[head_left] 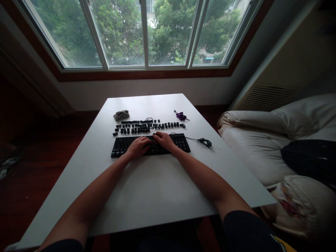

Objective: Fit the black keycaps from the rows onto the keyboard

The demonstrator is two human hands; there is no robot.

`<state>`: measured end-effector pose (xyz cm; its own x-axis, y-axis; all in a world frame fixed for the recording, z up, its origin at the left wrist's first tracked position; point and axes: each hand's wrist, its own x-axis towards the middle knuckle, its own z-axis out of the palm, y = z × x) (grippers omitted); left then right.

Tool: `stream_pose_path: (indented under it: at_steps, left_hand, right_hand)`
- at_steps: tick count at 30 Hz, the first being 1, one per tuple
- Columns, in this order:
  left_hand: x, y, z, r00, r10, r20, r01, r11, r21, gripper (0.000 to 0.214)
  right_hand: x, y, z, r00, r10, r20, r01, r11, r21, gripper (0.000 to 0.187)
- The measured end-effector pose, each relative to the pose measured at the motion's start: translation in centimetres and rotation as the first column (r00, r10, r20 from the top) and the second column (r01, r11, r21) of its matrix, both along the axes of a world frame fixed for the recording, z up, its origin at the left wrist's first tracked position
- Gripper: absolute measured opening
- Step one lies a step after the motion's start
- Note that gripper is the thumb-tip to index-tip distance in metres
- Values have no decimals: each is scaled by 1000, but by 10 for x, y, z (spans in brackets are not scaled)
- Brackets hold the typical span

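Note:
A black computer keyboard (122, 144) lies on the white table, with keys on its left part and its middle mostly covered by my hands. My left hand (138, 147) rests over the middle of the keyboard, fingers stretched out and lying on it. Just right of it, my right hand (165, 141) is closed in a pinch at the keyboard's far edge. A thin, light wire piece (156, 130) sticks up from its fingertips; its lower end is hidden. Beyond the keyboard, several loose black keycaps (135, 130) stand in rows, with a wire loop (152, 129) among them.
A grey crumpled cloth (121, 115) lies at the table's back left. At the back right are a purple cloth (181, 116) and a thin stick-like thing. A coiled black cable (204, 142) lies right of the keyboard. A pale sofa (252, 147) stands right of the table (157, 196).

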<state>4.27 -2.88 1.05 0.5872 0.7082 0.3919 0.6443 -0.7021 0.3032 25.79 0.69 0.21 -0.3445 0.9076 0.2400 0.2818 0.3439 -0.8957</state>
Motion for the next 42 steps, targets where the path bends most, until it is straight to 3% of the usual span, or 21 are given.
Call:
stream_pose_path:
  at_steps: [42]
  left_hand:
    - [0, -1, 2, 1000, -4, -17, 4, 1000, -5, 22]
  right_hand:
    - [0, -2, 1, 999, 2, 35, -3, 999, 41, 28]
